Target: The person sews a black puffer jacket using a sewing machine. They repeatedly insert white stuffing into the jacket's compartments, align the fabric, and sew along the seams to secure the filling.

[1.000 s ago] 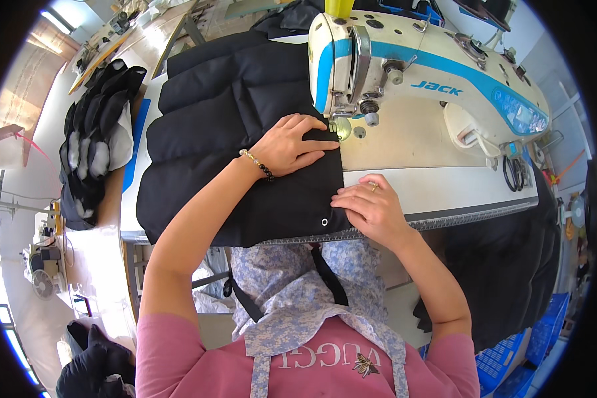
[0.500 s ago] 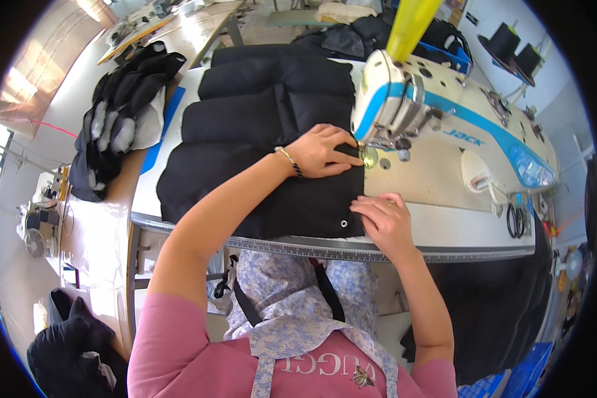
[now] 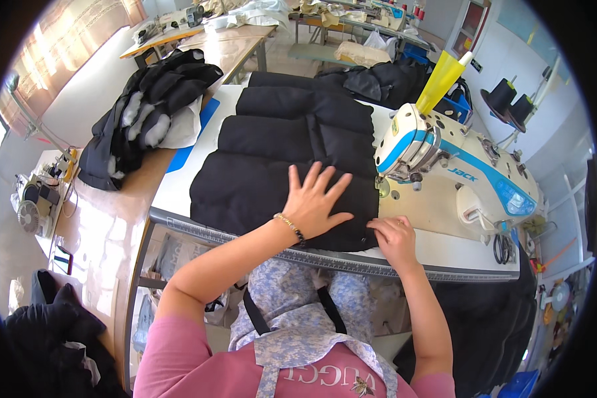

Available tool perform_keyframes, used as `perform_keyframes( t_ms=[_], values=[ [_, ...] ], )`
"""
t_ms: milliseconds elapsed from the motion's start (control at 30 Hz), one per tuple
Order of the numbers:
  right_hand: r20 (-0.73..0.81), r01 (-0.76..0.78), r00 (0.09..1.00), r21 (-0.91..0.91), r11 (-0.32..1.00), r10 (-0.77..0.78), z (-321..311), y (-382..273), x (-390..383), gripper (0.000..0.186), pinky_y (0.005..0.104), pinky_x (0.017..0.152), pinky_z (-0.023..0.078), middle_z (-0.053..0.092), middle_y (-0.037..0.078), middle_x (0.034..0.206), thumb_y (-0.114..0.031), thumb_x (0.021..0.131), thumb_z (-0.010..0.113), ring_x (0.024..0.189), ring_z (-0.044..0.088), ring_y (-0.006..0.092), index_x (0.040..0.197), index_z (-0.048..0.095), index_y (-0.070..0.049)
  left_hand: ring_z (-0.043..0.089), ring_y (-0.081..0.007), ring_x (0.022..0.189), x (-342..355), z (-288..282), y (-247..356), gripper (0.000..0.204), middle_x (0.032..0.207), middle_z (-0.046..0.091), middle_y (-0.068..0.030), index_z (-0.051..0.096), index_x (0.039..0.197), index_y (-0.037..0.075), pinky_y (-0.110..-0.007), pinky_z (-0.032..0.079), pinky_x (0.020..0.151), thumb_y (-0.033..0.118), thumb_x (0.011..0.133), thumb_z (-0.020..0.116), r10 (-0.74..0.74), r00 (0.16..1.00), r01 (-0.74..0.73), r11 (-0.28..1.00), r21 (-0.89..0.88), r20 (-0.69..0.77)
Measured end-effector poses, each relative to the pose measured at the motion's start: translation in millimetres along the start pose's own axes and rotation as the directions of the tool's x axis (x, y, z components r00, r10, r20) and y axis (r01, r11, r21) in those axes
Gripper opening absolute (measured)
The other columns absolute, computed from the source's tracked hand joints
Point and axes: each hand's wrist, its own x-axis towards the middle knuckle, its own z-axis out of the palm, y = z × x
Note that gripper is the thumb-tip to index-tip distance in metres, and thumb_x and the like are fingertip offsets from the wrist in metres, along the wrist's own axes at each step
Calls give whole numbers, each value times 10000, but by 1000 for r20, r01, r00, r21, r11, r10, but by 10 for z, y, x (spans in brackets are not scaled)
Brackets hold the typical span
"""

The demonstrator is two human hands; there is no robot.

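Currently resting the left hand (image 3: 314, 204) palm down, with fingers spread wide and gripping nothing, on the black quilted panel (image 3: 245, 189); holding the right hand (image 3: 396, 239) curled at the panel's near right corner; cannot tell whether pinching it. Working over fabric laid flat on the white table (image 3: 176, 196), beside the sewing machine (image 3: 474, 166).

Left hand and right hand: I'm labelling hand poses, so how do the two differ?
The left hand is spread wide over the black quilted panel; the right hand has its fingers bent and close together at the panel's right edge. The left hand has a beaded bracelet at its wrist; the right hand has none. Both are at the same panel.
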Motion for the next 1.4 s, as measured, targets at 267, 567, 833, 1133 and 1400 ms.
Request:
perform_keyframes(
  t_ms=[267,567,833,1133,1400],
  values=[
    [53,148,986,117,982,-155,149,-373,206,129,342,771,475,699,-20,807,-90,772,744,744,656,182,879,731,-160,483,-262,1359,-575,-20,-587,506,1400,573,-37,530,1436,277,-645,283,1128,376,949,626,28,995,-38,994,105,94],
    [-57,428,900,301,852,-432,146,-1225,842,281,456,1035,425,669,4,1240,-225,862,705,1160,604,232,1140,712,-189,611,-216,1203,-2145,-1743,-1574,203,1055,720,-13,716,842,130,-534,250,1195,35,833,536,-465,808,518,853,-61,362],
    [491,156,870,-187,970,-45,914,-725,1360,530,477,881,531,600,128,1293,-491,899,651,1150,596,333,1311,628,-158,559,-468,1204,-2621,-1156,-2271,766,1296,603,-237,251,1585,178,-474,465,1027,398,949,617,-795,575,818,554,155,-194],
    [356,86,933,-109,990,-42,465,-993,549,554,430,753,580,571,154,1224,-475,819,759,1085,622,332,1216,663,-100,562,-318,1109,-2044,-1363,-1583,743,1150,620,-101,559,1435,243,-425,479,980,-103,779,525,-509,808,575,790,214,-296],
    [279,-251,918,-145,957,283,50,-1019,-154,612,436,589,572,670,180,929,-346,877,725,701,698,358,1298,529,53,519,-258,1248,258,-1124,-1558,699,1352,595,-45,548,1432,275,-415,393,1069,-39,808,560,90,940,58,908,414,-330]
  ],
)
